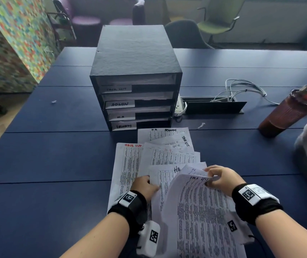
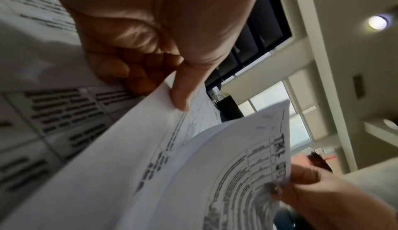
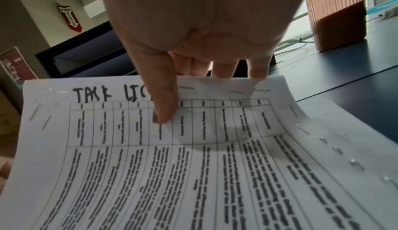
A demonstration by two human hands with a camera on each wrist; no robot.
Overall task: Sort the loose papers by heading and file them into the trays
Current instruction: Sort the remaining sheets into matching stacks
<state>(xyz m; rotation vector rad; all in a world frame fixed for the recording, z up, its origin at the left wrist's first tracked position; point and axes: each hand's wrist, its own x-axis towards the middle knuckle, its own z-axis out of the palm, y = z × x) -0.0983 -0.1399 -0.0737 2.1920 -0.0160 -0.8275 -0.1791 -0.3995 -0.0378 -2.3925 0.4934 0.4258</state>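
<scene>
Taking the sorter point(image 1: 136, 75) as landmark — a dark box of four stacked trays labelled, top to bottom, Task List, Admin, H.R., Security — the loose papers point(image 1: 160, 155) are lying fanned on the table point(image 1: 56, 164) just in front of its open face.

Leftmost in that fan, a red-headed sheet point(image 1: 126, 164) is lying flat with its long axis running toward the sorter. Next to it the left hand point(image 1: 145, 185) is working at the near edge of the fan, thumb and curled fingers pinching a sheet's edge and lifting it off those below.

Right of that, the right hand point(image 1: 221, 178) is holding up a Task List sheet point(image 1: 201, 211), thumb over the heading and fingers behind the top edge; the page is bowing down toward the person.

That sheet's long axis is pointing roughly at the sorter, its heading end nearest the trays. The matching top tray point(image 1: 136, 81) is sitting ahead and to the left of the fingers — so the right hand, already gripping, looks best placed to slide it in heading first.

Further right of the sorter, a tumbler point(image 1: 286, 112) and cables point(image 1: 242, 90) are resting on the table.
</scene>
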